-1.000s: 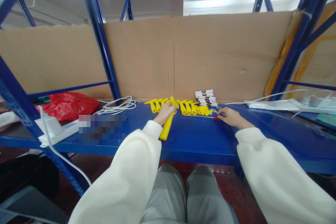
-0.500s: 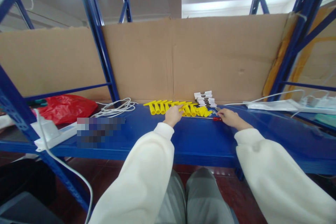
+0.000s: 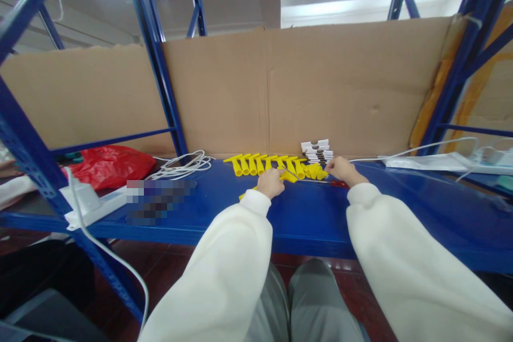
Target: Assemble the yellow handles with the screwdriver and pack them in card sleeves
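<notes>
My left hand [image 3: 271, 183] is closed around a yellow T-shaped plastic piece [image 3: 288, 177], which sticks out on both sides of the fist. Behind it stands a row of similar yellow T-shaped pieces [image 3: 251, 165], and small yellow plastic parts [image 3: 315, 171] lie at the row's right end. My right hand [image 3: 343, 170] is over the small parts there, fingertips pinched together; whatever is between them is too small to make out. Just below that hand lies a screwdriver with a red handle [image 3: 339, 184], its thin shaft pointing left.
White pieces with dark bands [image 3: 316, 150] are stacked against the cardboard panel [image 3: 224, 91]. Coiled white cable [image 3: 188, 164], a red plastic bag [image 3: 114, 165] and a power strip [image 3: 100, 204] sit at left. Blue shelf posts [image 3: 154, 53] rise at both sides.
My left hand has drawn a yellow T-shaped piece out of the row toward me. My right hand has shifted slightly left and up, to the small parts. The camera view has shifted a little.
</notes>
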`<state>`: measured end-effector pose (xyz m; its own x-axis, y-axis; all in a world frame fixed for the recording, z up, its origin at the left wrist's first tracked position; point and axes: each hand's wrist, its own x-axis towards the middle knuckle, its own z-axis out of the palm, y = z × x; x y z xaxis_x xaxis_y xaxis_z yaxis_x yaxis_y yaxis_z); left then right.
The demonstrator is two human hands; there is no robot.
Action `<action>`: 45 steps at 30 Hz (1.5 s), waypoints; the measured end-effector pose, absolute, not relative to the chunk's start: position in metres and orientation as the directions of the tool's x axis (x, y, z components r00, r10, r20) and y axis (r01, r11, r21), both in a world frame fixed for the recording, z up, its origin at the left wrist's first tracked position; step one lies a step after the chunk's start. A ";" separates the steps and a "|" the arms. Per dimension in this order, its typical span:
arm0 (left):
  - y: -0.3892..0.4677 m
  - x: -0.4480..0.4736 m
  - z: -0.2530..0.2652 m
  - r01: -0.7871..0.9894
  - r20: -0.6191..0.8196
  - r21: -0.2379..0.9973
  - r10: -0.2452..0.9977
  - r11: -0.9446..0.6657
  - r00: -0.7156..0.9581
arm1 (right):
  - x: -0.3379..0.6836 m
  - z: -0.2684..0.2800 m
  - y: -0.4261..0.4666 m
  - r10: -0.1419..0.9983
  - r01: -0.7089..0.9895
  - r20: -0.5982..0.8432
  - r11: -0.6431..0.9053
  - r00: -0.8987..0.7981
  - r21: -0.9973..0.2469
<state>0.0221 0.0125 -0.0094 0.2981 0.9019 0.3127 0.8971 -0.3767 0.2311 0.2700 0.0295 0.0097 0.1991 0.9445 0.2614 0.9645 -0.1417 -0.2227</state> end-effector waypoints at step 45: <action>0.014 0.020 -0.011 0.826 0.355 0.287 0.855 -0.485 0.378 | 0.272 -0.023 0.052 0.929 0.936 0.198 -0.267 0.314 -0.229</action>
<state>0.0201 0.0143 -0.0107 0.3784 0.8550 0.3546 0.8261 -0.4848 0.2873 0.2722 0.0525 -0.0227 0.3136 0.9286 0.1985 0.9361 -0.2673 -0.2285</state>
